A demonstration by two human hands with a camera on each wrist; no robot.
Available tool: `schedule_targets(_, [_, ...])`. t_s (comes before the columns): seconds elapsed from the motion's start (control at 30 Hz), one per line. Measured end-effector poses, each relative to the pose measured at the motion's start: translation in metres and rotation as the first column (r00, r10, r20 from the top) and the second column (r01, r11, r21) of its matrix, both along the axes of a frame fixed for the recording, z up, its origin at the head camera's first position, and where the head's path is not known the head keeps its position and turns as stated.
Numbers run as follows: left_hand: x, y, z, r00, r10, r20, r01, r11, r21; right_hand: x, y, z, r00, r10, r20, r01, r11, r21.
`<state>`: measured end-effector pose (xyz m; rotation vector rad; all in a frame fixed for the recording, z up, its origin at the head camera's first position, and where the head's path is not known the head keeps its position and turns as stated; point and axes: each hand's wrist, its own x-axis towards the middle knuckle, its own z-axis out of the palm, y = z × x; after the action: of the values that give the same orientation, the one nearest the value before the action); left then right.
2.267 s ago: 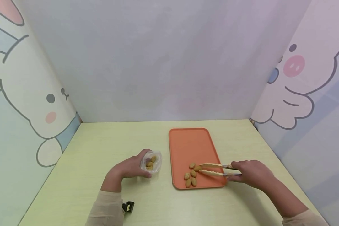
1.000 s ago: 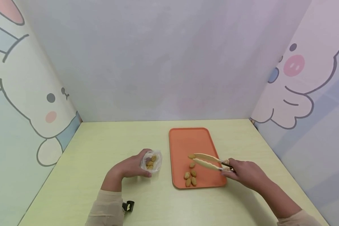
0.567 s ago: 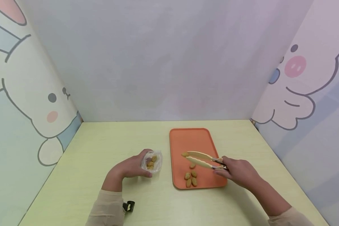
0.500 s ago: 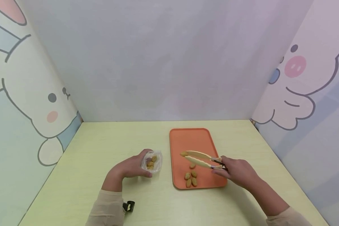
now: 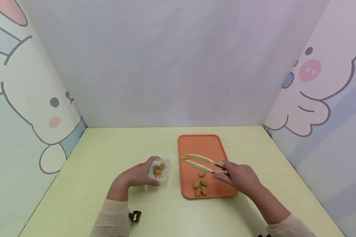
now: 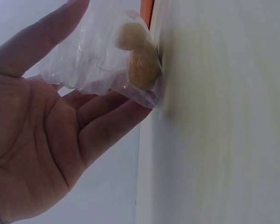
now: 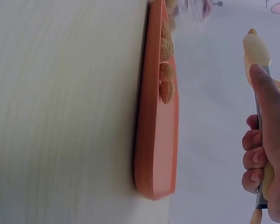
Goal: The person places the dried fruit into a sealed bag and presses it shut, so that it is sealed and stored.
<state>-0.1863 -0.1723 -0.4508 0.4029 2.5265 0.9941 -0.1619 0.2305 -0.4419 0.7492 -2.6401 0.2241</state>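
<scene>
My left hand (image 5: 142, 171) holds a clear plastic bag (image 5: 166, 171) by its sides, the thumb and fingers round it. Several brown oval pieces (image 5: 158, 171) like shelled nuts lie inside; the left wrist view shows two of them (image 6: 143, 70) low in the bag, close to the table. My right hand (image 5: 240, 176) grips cream-tipped metal tongs (image 5: 199, 158). One brown oval piece (image 5: 184, 158) is pinched at their tips, raised above the left edge of the orange tray (image 5: 192, 141). More brown oval pieces (image 5: 203, 191) lie at the tray's near end.
The pale wooden table (image 5: 121, 141) carries the tray right of centre, the bag to its left. Cartoon-printed walls (image 5: 50, 108) stand at both sides, with a plain wall (image 5: 172, 65) behind. A small black clip-like part (image 5: 135, 216) shows beside the left sleeve.
My right hand has lifted one piece with the tongs from the tray's near end and carried it left and away from me. The left hand and bag have stayed in place.
</scene>
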Motion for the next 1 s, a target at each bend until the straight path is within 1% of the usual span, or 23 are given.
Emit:
schedule_targets(0.1, [0.000, 0.000, 0.000, 1.000, 0.002, 0.003, -0.002, 1.000, 0.000, -0.002, -0.007, 0.000, 0.997, 0.034, -0.074, -0.033, 0.999, 0.010])
schedule_targets(0.23, [0.000, 0.000, 0.000, 1.000, 0.007, 0.005, -0.007, 1.000, -0.007, -0.005, -0.016, -0.001, 0.984, 0.059, -0.166, -0.055, 0.998, 0.029])
schedule_targets(0.33, [0.000, 0.000, 0.000, 1.000, 0.011, 0.006, -0.011, 1.000, -0.008, -0.008, -0.023, -0.002, 0.967, 0.083, -0.243, -0.073, 0.996, 0.049])
schedule_targets(0.43, [0.000, 0.000, 0.000, 1.000, 0.013, 0.004, -0.013, 1.000, -0.010, -0.011, -0.030, -0.003, 0.939, 0.117, -0.325, -0.098, 0.992, 0.074])
schedule_targets(0.5, [0.000, 0.000, 0.000, 1.000, 0.013, 0.001, -0.013, 1.000, -0.014, -0.012, -0.033, -0.004, 0.926, 0.129, -0.356, -0.105, 0.991, 0.084])
schedule_targets(0.57, [0.000, 0.000, 0.000, 1.000, 0.011, 0.000, -0.011, 1.000, -0.015, -0.013, -0.037, -0.005, 0.921, 0.135, -0.366, -0.111, 0.990, 0.085])
schedule_targets(0.8, [-0.001, 0.000, -0.001, 1.000, 0.006, -0.002, -0.006, 1.000, -0.006, -0.014, -0.046, -0.005, 0.939, 0.139, -0.314, -0.115, 0.989, 0.092])
schedule_targets(1.0, [-0.002, -0.001, -0.001, 1.000, 0.007, -0.001, -0.007, 1.000, -0.008, -0.016, -0.054, -0.003, 0.938, 0.153, -0.312, -0.126, 0.987, 0.105])
